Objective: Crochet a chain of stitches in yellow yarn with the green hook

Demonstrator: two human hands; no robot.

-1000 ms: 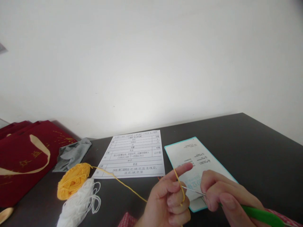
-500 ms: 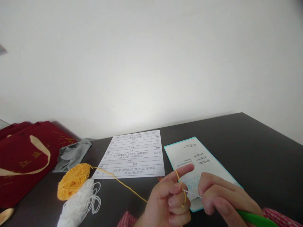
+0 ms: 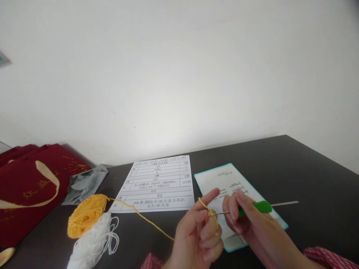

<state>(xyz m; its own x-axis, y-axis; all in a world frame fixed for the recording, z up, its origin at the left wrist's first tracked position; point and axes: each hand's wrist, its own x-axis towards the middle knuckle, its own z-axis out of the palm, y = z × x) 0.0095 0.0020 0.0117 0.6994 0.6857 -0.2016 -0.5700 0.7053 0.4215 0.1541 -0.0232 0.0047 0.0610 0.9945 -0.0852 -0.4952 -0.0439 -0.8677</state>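
Observation:
My left hand (image 3: 198, 235) pinches yellow yarn (image 3: 203, 204), which loops over its raised index finger and around the curled fingers. In my right hand (image 3: 249, 220) is a crochet hook with a green handle (image 3: 263, 207); its thin metal shaft (image 3: 222, 213) points left and its tip meets the yarn at my left thumb. The hook's other metal end (image 3: 285, 203) sticks out to the right. From my left hand the strand runs back to the yellow yarn ball (image 3: 87, 215). A bundle of white yarn (image 3: 91, 241) lies against that ball.
A printed pattern sheet (image 3: 157, 183) lies behind my left hand. Under my hands is a white packet with a turquoise edge (image 3: 215, 173). At the left are a dark red bag (image 3: 30, 179), a grey plastic pouch (image 3: 84, 185) and a wooden piece (image 3: 6, 255). A wall closes off the dark table (image 3: 269, 160).
My right hand has turned over and risen, so the green handle now lies nearly level with its far end showing. My left hand has shifted slightly left, still holding the yarn.

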